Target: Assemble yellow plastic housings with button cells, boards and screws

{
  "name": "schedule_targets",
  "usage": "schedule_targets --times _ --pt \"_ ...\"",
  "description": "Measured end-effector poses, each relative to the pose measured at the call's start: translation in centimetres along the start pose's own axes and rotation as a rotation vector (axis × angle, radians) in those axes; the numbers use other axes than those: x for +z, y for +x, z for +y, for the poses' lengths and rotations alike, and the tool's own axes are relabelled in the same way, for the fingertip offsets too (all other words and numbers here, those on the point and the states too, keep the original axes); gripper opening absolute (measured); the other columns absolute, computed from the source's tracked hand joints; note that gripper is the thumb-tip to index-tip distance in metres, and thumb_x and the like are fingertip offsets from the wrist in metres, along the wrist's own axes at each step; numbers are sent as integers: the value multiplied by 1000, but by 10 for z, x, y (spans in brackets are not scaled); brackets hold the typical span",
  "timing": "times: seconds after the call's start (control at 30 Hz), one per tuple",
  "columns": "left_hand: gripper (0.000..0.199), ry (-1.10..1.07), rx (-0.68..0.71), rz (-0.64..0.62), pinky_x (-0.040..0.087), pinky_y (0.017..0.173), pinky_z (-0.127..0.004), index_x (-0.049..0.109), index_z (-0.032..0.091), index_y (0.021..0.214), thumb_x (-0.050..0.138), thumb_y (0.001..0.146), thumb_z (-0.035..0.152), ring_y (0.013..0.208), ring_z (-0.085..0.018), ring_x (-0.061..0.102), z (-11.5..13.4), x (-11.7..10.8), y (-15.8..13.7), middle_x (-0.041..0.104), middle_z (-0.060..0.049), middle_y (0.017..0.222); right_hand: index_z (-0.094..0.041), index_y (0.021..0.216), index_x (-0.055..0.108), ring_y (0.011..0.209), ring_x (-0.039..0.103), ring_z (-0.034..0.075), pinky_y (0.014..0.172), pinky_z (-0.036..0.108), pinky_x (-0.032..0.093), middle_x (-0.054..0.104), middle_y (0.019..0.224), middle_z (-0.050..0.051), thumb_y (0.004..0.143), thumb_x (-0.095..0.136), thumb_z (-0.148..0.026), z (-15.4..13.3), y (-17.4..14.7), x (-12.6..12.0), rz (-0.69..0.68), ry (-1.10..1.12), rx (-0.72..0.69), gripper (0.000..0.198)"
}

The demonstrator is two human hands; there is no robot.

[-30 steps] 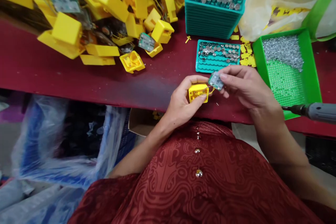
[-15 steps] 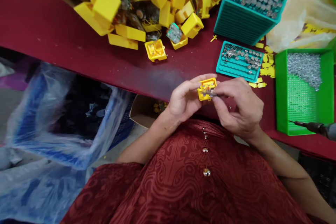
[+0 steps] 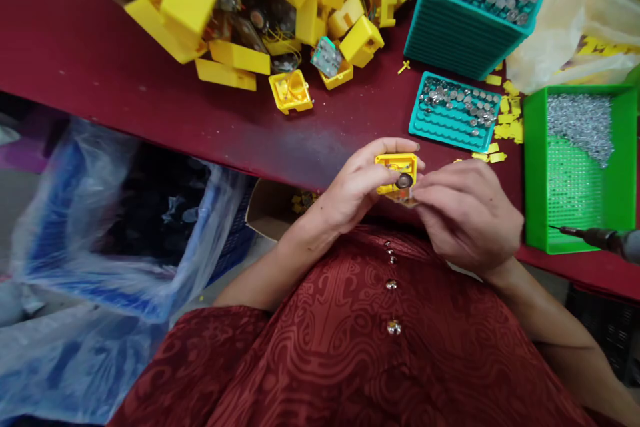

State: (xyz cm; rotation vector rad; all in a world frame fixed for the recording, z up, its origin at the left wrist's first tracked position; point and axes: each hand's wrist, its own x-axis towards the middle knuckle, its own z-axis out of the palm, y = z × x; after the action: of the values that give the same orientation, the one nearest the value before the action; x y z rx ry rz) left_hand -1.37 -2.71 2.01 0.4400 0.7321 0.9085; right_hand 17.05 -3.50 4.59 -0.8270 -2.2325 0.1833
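Observation:
My left hand [image 3: 356, 180] holds a small yellow plastic case [image 3: 383, 160], hollow side up, with the thumb over its left part. Inside it, a round dark metal piece [image 3: 404, 181] sits near the right side, with some small parts and wires behind it. A thin small circuit board [image 3: 401, 197] sticks out tilted at the case's near edge. My right hand [image 3: 465, 213] pinches this board at its right end, its fingers closed. Past the hands lies a teal tray [image 3: 450, 137] with rows of shiny round metal pieces, and small yellow plastic pieces [image 3: 509, 128] beside it.
Yellow cases [image 3: 190, 3] are heaped at the back left. A teal tray stack [image 3: 460, 33] stands behind. At right is a green basket [image 3: 543, 173] of small metal parts, with a screwdriver tip [image 3: 580, 233] over it. A lined blue crate [image 3: 200, 240] stands below the table at left.
The small board has swung out of the case toward me, baring the round metal piece. My right hand has shifted slightly right and nearer; the left thumb now lies over the case.

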Motion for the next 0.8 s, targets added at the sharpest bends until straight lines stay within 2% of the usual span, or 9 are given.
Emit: schedule_targets --times 0.1,0.23,0.4,0.47,0.53,0.67,0.73,0.8 --pt "37 22 31 -14 57 83 -29 71 17 109 78 76 32 87 -17 72 -4 -1 3 78 -3 99 -23 102 68 84 75 16 77 35 61 80 94 2 97 67 -10 0 3 1 116 -50 98 14" --pt "33 57 24 -20 57 82 -30 71 17 109 72 82 36 88 -18 72 -4 0 5 77 -4 100 -22 104 67 83 76 15 77 34 62 80 93 2 97 68 -11 0 5 3 198 -5 86 13" --pt "32 100 -49 8 58 81 -31 70 20 107 77 80 35 87 -18 71 3 6 1 77 -3 99 -25 99 68 83 73 16 76 35 63 80 94 0 94 70 -10 0 2 -5 -10 25 -32 16" --pt "31 137 -53 32 58 82 -30 70 20 106 79 79 31 86 -17 70 4 8 0 77 -2 98 -25 100 69 83 72 16 75 34 63 80 94 0 94 70 -9 1 0 -8 -29 26 -61 16" --pt "29 162 -40 36 57 83 -30 70 20 105 79 79 30 85 -17 70 3 9 0 76 -2 95 -24 101 69 85 74 15 76 33 63 81 95 1 97 67 -10 1 -1 -7 46 37 -17 15" --pt "29 163 -12 23 56 78 -30 73 18 102 72 83 40 85 -19 68 -2 8 4 75 -4 95 -23 103 70 83 75 16 76 34 62 79 90 2 96 70 -13 1 -2 -3 243 89 192 12" --pt "29 155 -24 17 55 77 -30 75 17 101 71 82 39 84 -18 67 -2 8 6 75 -4 94 -23 102 71 82 74 17 75 34 61 78 89 1 94 72 -12 0 -1 -3 255 142 236 14" --pt "28 152 -38 4 56 78 -29 75 17 101 73 79 35 84 -18 68 -1 8 7 75 -3 94 -22 103 71 84 75 16 77 33 62 78 91 2 93 71 -8 1 -1 -5 206 169 187 18"
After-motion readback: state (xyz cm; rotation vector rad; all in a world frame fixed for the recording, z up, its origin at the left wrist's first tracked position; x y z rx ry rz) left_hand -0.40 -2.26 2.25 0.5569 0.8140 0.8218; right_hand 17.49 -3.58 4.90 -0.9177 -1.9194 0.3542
